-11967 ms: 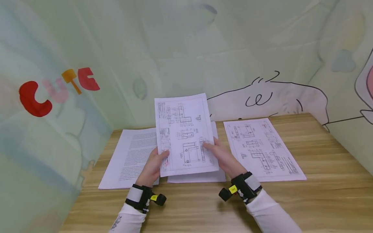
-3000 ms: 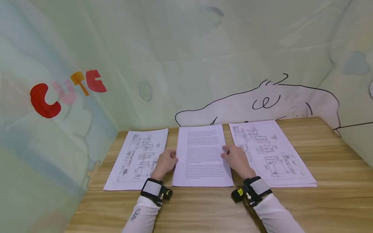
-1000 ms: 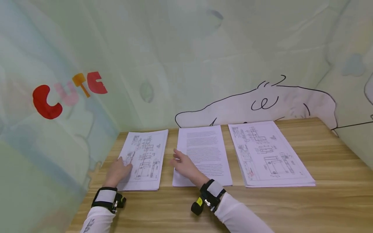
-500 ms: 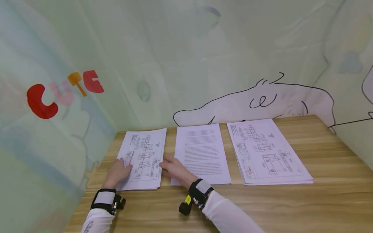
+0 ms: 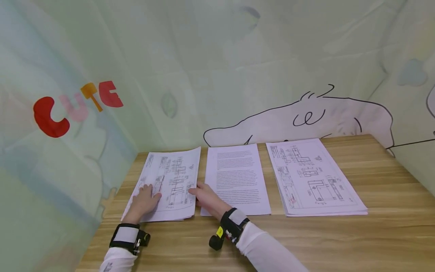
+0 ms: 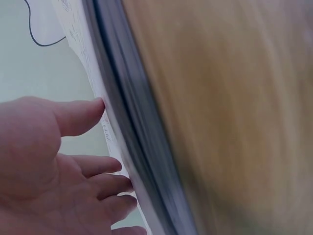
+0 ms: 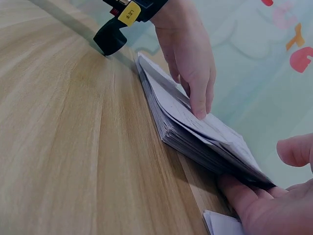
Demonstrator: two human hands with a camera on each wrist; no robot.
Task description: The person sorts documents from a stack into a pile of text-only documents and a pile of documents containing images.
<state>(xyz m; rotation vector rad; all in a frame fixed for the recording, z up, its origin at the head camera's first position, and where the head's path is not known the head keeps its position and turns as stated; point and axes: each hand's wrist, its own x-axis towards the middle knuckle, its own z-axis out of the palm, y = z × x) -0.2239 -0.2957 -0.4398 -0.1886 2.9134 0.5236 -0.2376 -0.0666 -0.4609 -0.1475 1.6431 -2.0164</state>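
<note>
On the left of the table lies a stack of paper [image 5: 166, 170] with technical drawings on its top sheet. My left hand [image 5: 144, 202] rests on its left part, fingers spread; the left wrist view shows the fingertips [image 6: 122, 183] touching the sheets. My right hand [image 5: 209, 198] grips the stack's right edge, thumb on top. In the right wrist view, the right hand's fingers [image 7: 239, 193] are under the raised edge, and several sheet layers show along the stack's side [image 7: 190, 152]. The far right corner is lifted slightly. A printed text stack [image 5: 234, 181] lies partly under the right forearm.
A further stack of drawings [image 5: 312, 181] lies on the right, its lower sheets slightly askew. The wooden table [image 5: 340, 241] meets a printed curtain [image 5: 204, 75] along its back and left sides.
From text pages, the top of the left stack became drawings. Both hands moved from the middle stack to the left one. Lately the left stack shifted right, and its right edge rose.
</note>
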